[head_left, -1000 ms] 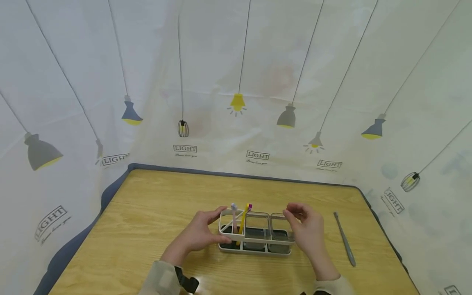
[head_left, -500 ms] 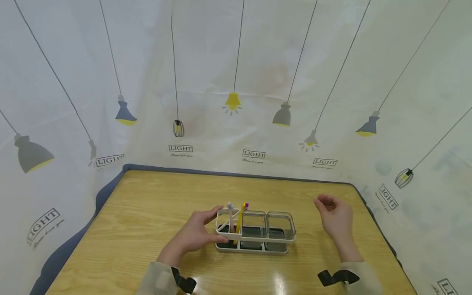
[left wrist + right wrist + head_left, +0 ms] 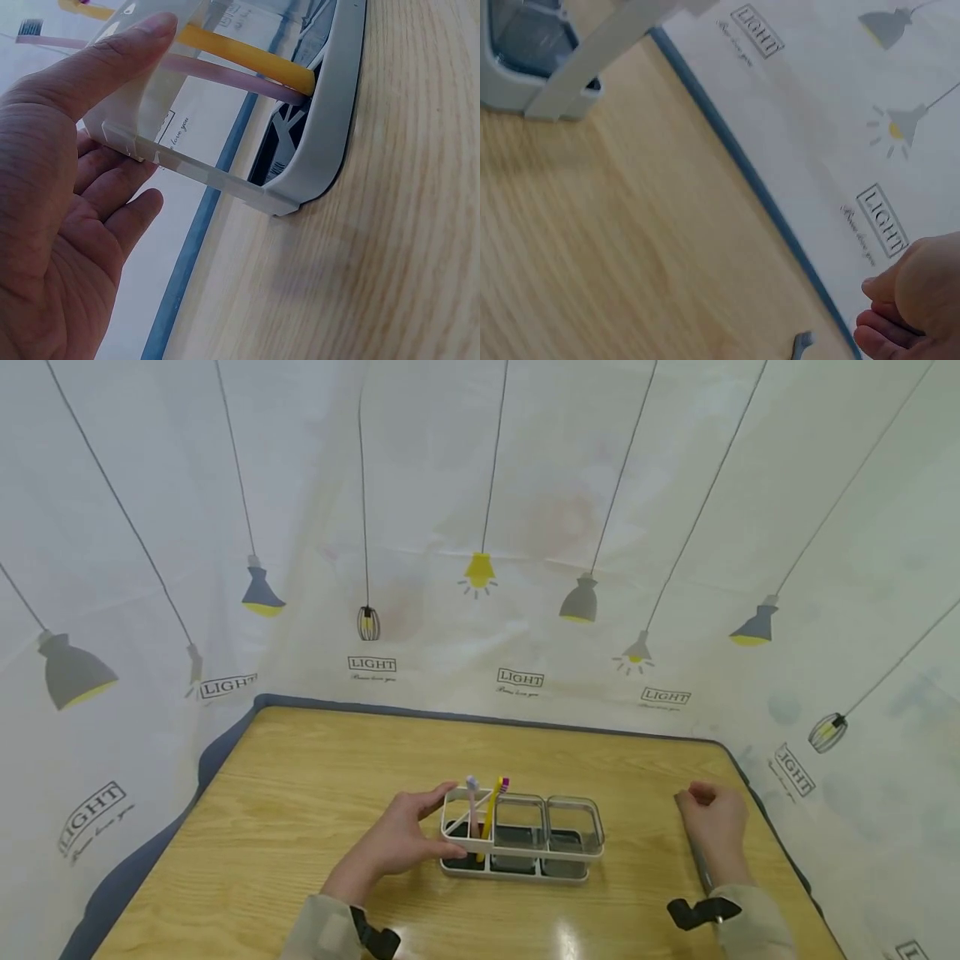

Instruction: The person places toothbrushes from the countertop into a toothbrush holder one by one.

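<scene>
Under my left hand (image 3: 401, 842) sits the white organiser (image 3: 521, 847), its near end caught between my thumb and fingers (image 3: 124, 56), which curl round the frame. Just past my fingertips a yellow toothbrush (image 3: 491, 806) and a pale pink toothbrush (image 3: 473, 802) lean in the end compartment. My right hand (image 3: 716, 831) hangs well off to the organiser's other side, fingers loosely curled and holding nothing, directly above a grey metal tool (image 3: 802, 345) lying on the wooden table (image 3: 315, 777).
</scene>
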`<state>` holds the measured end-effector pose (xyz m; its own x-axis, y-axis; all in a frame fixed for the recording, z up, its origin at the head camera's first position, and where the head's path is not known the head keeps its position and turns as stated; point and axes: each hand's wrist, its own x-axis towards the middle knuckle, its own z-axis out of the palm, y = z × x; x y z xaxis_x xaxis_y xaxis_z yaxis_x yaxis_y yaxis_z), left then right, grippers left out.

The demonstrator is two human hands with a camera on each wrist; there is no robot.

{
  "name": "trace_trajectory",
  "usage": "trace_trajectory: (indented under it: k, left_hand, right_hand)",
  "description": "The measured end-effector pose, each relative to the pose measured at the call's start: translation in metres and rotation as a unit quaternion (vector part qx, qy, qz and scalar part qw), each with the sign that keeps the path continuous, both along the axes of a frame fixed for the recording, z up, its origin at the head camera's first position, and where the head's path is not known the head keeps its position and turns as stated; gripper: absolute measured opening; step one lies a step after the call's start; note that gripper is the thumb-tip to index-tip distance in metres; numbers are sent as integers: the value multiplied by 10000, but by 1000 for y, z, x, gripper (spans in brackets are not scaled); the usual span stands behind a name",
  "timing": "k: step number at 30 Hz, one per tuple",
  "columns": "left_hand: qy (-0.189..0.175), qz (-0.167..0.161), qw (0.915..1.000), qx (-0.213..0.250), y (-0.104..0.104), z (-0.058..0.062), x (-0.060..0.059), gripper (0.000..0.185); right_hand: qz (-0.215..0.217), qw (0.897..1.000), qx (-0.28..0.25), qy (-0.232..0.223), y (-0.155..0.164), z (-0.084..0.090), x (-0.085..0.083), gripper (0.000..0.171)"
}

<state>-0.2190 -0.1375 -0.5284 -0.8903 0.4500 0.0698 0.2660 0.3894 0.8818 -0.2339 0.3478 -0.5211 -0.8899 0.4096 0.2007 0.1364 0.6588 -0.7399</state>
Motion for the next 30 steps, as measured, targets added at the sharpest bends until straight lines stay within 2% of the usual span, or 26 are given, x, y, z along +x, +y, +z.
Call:
trace_trajectory:
  k: [4,9,12,15,24,30]
  left_hand:
    - [13,-54,10000,57,0,1,0,103]
    - [14,-65,9999,103,1,1,1,103]
    - [2,-58,9999,112,1,1,2,103]
    - [6,-69,9999,152,0,2,2,102]
    - [19,-75,9998,189,-2,0,1,101]
    - [-71,-88,9997,206,-2,1,2,102]
  right_hand:
    - [-81,9994,192,-286,12,-17,1,32]
    - [239,9936,820,-736,24,-29,0,37]
    - [462,9893,1006,-947,27,-32,-2,39]
    - [534,9875,1082,-1016,28,-35,-5,39]
    - [544,9878,1231,-789,21,-46,-9,30]
    - [696,9833,1248,-1127,19,-44,-13,27]
